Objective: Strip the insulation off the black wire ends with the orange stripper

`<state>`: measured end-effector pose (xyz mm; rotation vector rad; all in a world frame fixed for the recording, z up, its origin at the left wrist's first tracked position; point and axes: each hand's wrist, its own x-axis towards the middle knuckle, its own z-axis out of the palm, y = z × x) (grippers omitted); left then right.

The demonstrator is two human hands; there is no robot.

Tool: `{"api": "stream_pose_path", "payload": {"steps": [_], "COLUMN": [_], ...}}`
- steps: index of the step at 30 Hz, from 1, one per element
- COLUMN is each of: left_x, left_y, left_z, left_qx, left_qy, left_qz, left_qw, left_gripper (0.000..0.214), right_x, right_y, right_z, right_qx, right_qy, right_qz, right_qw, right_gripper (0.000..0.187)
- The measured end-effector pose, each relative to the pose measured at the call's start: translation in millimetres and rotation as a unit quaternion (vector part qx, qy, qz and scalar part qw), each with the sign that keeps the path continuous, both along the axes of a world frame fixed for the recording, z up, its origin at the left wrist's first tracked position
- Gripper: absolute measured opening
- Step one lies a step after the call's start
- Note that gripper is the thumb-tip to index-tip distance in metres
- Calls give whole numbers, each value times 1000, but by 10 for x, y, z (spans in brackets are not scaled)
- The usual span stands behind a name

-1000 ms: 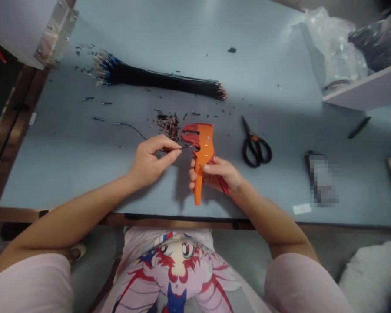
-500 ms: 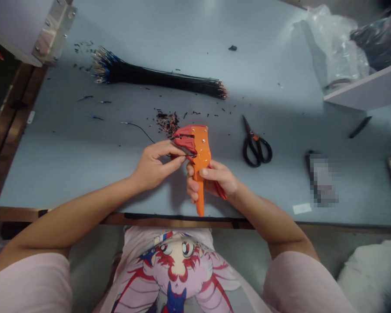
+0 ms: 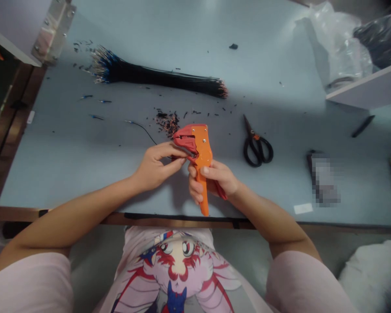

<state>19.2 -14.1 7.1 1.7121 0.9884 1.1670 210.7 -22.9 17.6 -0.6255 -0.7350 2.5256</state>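
My right hand (image 3: 215, 178) is wrapped round the handles of an orange and red wire stripper (image 3: 202, 152), its red jaws pointing left. Pinched between the fingers of my left hand (image 3: 159, 163) is a thin black wire (image 3: 146, 131). One end of the wire, with a blue and silver terminal, lies on the table to the upper left. The other end is hidden by my fingers and the tool's red part. Just beyond the jaws is a small heap of copper and black scraps (image 3: 167, 124).
A bundle of black wires (image 3: 163, 79) lies across the back of the table (image 3: 84, 165). Black-handled scissors (image 3: 257, 145) rest to the right, with a blurred dark object (image 3: 324, 178) farther over. Several short terminal pieces (image 3: 97, 117) lie at left. Plastic bags (image 3: 342, 48) sit at the back right.
The stripper's orange handle has swung slightly to the right at its lower end. My left hand stays close to the jaws with the wire.
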Motion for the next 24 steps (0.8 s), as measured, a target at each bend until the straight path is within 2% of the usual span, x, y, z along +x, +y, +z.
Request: {"api": "stream_pose_path", "payload": {"steps": [13, 24], "left_x": [3, 13], "left_y": [-8, -10], "left_z": [-5, -22], "left_qx": [-23, -55], "left_qy": [-16, -14], "left_qz": [-22, -4], "left_qw": [999, 998], "left_gripper": [13, 10], "right_x": [-19, -36], "right_y": [-20, -18], "right_z": [5, -12], "right_qx": [8, 22], "right_qy": [10, 17], "right_qz": [-6, -17], "right_qw": [1000, 999], "right_gripper": [29, 29]}}
